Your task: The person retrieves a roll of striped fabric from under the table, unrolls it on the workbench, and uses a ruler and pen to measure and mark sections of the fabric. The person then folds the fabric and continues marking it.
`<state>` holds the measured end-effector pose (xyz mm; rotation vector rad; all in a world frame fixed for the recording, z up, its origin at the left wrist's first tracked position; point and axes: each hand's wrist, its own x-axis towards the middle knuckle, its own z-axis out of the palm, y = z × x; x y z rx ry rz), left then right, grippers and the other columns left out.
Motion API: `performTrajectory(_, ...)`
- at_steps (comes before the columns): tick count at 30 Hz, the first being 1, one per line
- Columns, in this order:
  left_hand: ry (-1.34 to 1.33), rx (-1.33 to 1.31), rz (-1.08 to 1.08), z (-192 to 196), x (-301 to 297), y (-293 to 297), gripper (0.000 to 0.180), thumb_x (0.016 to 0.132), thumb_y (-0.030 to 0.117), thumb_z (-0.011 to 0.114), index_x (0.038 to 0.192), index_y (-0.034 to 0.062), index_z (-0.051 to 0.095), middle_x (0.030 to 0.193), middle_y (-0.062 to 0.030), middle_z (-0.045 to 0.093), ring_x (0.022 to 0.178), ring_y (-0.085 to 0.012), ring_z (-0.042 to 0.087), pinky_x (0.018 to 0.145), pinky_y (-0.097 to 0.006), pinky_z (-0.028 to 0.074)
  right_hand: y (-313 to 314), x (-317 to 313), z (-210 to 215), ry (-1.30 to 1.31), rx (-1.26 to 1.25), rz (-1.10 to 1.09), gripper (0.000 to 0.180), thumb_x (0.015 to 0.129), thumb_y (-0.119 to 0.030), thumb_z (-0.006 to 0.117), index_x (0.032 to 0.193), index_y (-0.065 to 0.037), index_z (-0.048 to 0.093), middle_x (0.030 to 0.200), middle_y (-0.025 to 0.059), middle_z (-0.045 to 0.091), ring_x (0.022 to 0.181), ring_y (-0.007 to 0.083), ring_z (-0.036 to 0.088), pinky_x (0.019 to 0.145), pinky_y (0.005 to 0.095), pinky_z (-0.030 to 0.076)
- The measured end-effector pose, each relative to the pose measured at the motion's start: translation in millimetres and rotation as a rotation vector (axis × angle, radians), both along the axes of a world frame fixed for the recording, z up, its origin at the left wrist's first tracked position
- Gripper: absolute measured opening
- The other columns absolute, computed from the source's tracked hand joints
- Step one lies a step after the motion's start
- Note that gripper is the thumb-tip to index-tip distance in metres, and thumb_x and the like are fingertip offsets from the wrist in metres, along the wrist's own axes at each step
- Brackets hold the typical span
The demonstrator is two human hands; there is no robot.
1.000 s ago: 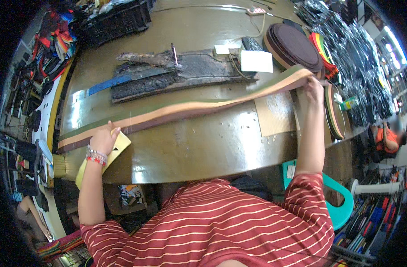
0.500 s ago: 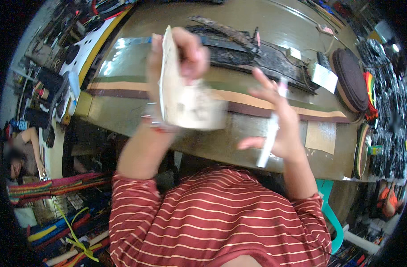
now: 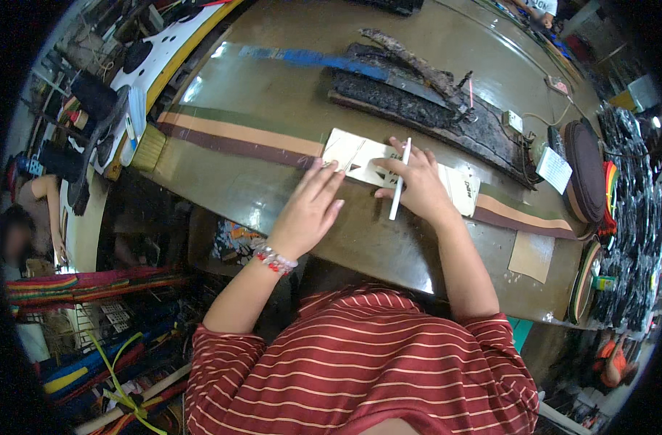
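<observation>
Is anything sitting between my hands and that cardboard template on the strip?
Nothing visible. The left hand rests fingertips on the cardboard template, and the right hand, holding a white marker, lies on it directly.

A white rectangular label (image 3: 553, 168) stands at the table's far right end.

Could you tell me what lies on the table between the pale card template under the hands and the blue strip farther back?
In the head view, only bare olive table lies between the card template and the blue strip.
</observation>
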<state>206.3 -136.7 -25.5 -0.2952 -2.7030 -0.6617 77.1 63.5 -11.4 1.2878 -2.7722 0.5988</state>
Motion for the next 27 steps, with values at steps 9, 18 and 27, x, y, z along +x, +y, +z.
performTrajectory(9,-0.048,-0.035,0.081,-11,2,9,0.047,0.084,0.017,0.057,0.124,-0.0033,0.045,0.13,-0.0185,0.043,0.124,-0.0333,0.038,0.102,-0.039,0.035,-1,0,-7,-0.014,-0.067,0.044,0.04,0.069,-0.034,0.072,0.107,-0.024,0.064,0.136,0.0114,0.043,0.124,0.0363,0.038,0.104,0.0518,0.024)
performTrajectory(18,-0.127,-0.281,0.077,-1,-10,16,0.047,0.086,0.026,0.056,0.126,0.005,0.046,0.121,-0.0197,0.046,0.115,-0.0364,0.043,0.097,-0.04,0.04,37,-4,-2,-0.045,-0.011,0.019,0.051,0.071,-0.038,0.071,0.117,-0.02,0.057,0.137,0.0127,0.042,0.13,0.0335,0.034,0.107,0.0516,0.02)
performTrajectory(27,-0.192,-0.417,0.011,7,-14,19,0.052,0.087,0.039,0.052,0.132,0.0137,0.042,0.125,-0.0209,0.042,0.112,-0.0417,0.042,0.089,-0.043,0.046,126,-18,-21,-0.405,-0.464,-0.285,0.054,0.081,-0.041,0.057,0.123,-0.007,0.05,0.123,0.0121,0.051,0.107,0.023,0.044,0.092,0.0354,0.034)
